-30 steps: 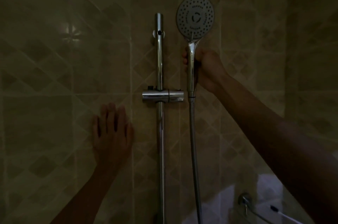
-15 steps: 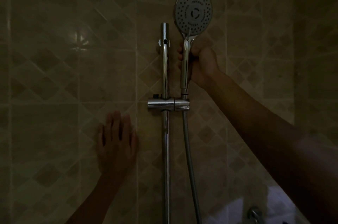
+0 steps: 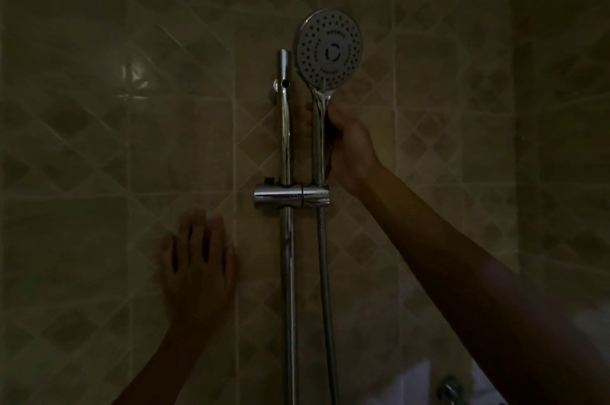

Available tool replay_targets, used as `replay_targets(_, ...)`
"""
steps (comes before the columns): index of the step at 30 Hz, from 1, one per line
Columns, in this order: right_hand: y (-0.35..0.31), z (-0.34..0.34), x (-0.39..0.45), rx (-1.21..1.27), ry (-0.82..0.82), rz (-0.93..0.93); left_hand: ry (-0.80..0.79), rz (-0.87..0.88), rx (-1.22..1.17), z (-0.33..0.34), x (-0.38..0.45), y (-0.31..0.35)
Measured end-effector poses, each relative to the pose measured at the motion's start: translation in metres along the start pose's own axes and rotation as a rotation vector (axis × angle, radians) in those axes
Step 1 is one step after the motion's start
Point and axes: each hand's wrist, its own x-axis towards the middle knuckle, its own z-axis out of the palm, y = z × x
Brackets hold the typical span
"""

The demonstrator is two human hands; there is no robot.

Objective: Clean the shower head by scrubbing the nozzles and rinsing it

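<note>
Shower head: upright on the far tiled wall, nozzle face turned to us, its handle seated in the chrome slider bracket just right of the rail.
Long axis: vertical, handle running down into the hose.
Right hand: we had its fingers wrapped around the handle, below the face.
Left hand: flat on the tiles, fingers spread, low and left, farther off.
Writing: small lettering ringed the face; we could not read it.
</note>
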Motion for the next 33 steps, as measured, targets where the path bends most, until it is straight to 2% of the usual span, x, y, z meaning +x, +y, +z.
replay_targets(6, 0.006, -0.006, -0.01, -0.48, 0.048, -0.194, 0.001, -0.007, 0.023, -0.001, 0.001, 0.001)
replay_targets(13, 0.018, -0.001, -0.011, -0.637, 0.15, -0.34, -0.052, -0.009, 0.018, -0.006, 0.001, 0.001)
replay_targets(19, 0.018, -0.004, -0.011, -0.732, 0.166, -0.287, -0.162, -0.02, -0.008, -0.01, 0.003, 0.0)
replay_targets(26, 0.005, 0.001, -0.029, -0.968, 0.203, -0.026, -0.411, 0.144, -0.003, -0.042, 0.016, -0.022)
replay_targets(28, -0.001, 0.001, -0.035, -1.015, 0.187, 0.055, -0.497, 0.146, -0.09, -0.067, 0.027, -0.024)
replay_targets(30, -0.01, 0.004, -0.043, -1.081, 0.162, 0.112, -0.65, 0.007, -0.276, -0.08, 0.035, -0.025)
replay_targets(33, -0.025, 0.009, -0.064, -1.213, 0.082, 0.228, -0.971, -0.249, -0.769, -0.101, 0.067, -0.029)
